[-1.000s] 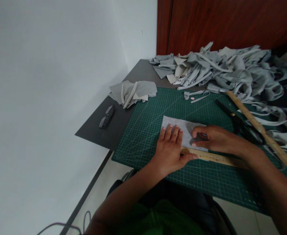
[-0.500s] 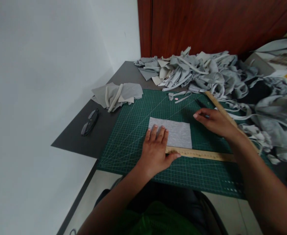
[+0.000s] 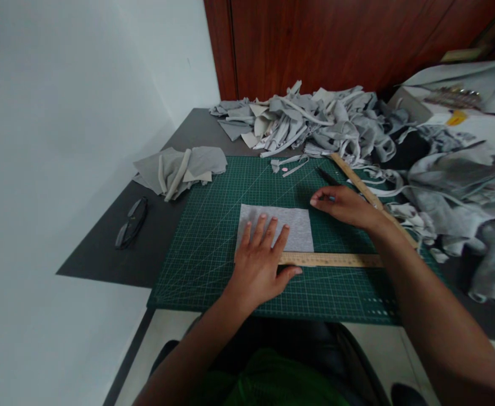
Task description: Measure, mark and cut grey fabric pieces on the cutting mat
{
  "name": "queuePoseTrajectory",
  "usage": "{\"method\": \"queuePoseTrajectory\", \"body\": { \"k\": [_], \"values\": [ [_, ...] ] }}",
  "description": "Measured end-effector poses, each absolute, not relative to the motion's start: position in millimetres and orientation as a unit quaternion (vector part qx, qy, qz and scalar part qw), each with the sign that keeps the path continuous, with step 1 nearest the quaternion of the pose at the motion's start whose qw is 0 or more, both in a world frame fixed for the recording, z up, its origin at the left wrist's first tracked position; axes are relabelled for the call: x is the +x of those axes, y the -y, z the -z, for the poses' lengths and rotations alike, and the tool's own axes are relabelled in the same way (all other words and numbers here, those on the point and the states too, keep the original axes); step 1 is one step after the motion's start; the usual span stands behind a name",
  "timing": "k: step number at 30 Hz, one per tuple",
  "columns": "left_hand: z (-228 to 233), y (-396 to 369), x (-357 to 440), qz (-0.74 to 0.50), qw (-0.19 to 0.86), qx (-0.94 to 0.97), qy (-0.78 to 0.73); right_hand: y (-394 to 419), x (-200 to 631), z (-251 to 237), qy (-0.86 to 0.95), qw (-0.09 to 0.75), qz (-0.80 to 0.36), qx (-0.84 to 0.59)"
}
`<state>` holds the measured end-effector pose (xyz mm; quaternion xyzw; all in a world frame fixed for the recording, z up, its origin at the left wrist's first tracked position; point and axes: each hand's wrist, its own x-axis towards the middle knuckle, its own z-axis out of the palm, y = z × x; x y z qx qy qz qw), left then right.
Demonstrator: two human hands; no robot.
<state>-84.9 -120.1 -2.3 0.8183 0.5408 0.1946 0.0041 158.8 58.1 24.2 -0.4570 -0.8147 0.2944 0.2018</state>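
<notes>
Right, scissors lie just beyond the right grip

Left hand (image 3: 259,265) flat and spread, palm down, pinning grey fabric rectangle (image 3: 292,224) to green cutting mat (image 3: 213,248); thumb hooked under near edge of short wooden ruler (image 3: 336,260). Nothing clasped, just pressing.

Ruler long axis left-right, flush against fabric's near edge, right end passing under the right forearm.

Right hand (image 3: 345,206) off the fabric, to its right, fingers loosely curled and pointing left. Contents of that grip: cannot tell. Dark scissors (image 3: 326,176) poke out from behind the fingers, tip aimed up-left toward the far edge of the mat; handles hidden by the hand. Touching or just short: unclear.

So: scissors nearer the right hand by far, left hand well apart from them. Long wooden ruler (image 3: 363,189) runs diagonally just right of the scissors, roughly parallel.

Elsewhere on the counter (image 3: 104,248): scrap heap (image 3: 315,121) at the far edge, folded pieces (image 3: 180,169) far left, glasses (image 3: 131,223) off the mat.
</notes>
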Motion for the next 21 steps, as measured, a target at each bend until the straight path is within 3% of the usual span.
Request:
{"method": "queuePoseTrajectory", "body": {
  "k": [7, 21],
  "values": [
    [-3, 121, -81, -0.261, 0.098, 0.825, -0.492, -56, 157, -27, 0.838, 0.133, -0.339, -0.405],
    [-3, 118, -82, -0.249, 0.072, 0.833, -0.489, -47, 148, -28, 0.833, 0.085, -0.42, -0.349]
  ]
}}
